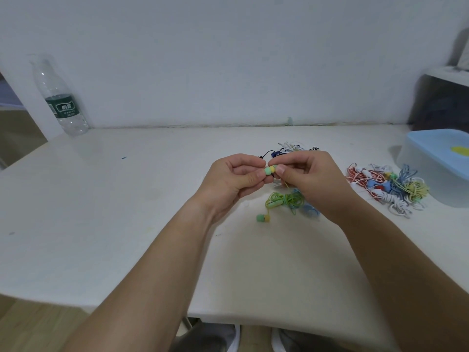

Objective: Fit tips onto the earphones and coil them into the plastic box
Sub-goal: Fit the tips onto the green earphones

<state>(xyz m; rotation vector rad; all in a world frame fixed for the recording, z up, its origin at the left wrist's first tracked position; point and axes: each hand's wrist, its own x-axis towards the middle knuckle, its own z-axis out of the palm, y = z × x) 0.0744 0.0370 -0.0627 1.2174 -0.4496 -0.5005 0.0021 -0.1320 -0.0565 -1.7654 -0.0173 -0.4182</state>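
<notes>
**Head view: both of your hands pinch one green-and-yellow earbud above the surface**

Your left hand (236, 179) and right hand (309, 179) meet fingertip to fingertip over the middle of the white surface (127, 212). Between them sits the earbud (269, 169), raised clear of the surface. Your left thumb and forefinger pinch its pale green end, and your right thumb and forefinger pinch its yellow end. The other fingers of both hands are curled in. A thin cable drops from the earbud behind your right hand, down to the green cable coil (284, 200) lying on the surface just below your hands.

The second earbud (263, 218) of the same pair lies on the surface beside that coil, nearer to you, with its green end pointing left. A blue earphone (311, 210) lies partly hidden under your right wrist, touching the green coil.

A mixed pile of earphones (388, 186) in red, white, blue and yellow lies to your right. It sits against the plastic box (418, 171), which has a blue top and stands at the right edge of the surface. A smaller tangle of earphones (291, 147) lies just beyond your fingers. A clear water bottle (62, 97) with a green label stands at the far left corner, against the wall.
</notes>
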